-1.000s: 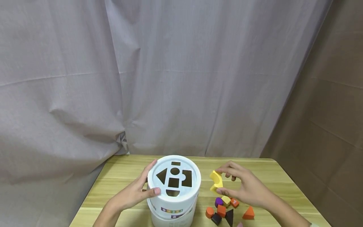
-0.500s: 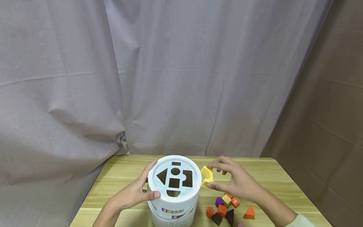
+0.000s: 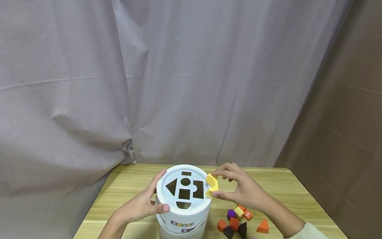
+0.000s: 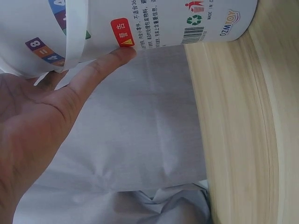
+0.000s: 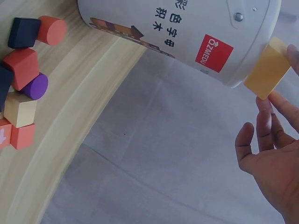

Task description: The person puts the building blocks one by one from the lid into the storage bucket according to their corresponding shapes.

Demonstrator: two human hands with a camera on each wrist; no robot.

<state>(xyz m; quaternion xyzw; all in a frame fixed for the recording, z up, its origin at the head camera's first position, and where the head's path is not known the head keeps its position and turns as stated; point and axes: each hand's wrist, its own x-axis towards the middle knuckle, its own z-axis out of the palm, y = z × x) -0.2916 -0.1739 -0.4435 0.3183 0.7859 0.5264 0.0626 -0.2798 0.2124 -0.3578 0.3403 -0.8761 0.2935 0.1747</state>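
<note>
A white bucket (image 3: 179, 218) stands upright, topped by a lid (image 3: 196, 174) with several cut-out shapes. My left hand (image 3: 141, 204) rests on its left side, thumb at the rim, fingers extended along the wall. In the left wrist view one straight finger (image 4: 96, 70) touches the printed wall. Between thumb and fingertips, my right hand (image 3: 243, 186) pinches a yellow arch block (image 3: 215, 186) at the lid's right edge, beside the notched square hole. The right wrist view has this block (image 5: 268, 70) against the bucket's rim; whether it touches is unclear.
Right of the bucket, several loose blocks lie on the wooden table (image 3: 286, 199): a purple cylinder (image 3: 231, 214), an orange cylinder (image 3: 221, 225), a black block (image 3: 228, 232) and an orange triangle (image 3: 263, 226) among them. Grey curtain (image 3: 191, 99) hangs behind.
The right hand has carried the yellow arch block leftward, from above the loose blocks to the lid's right edge. The left hand has stayed on the bucket.
</note>
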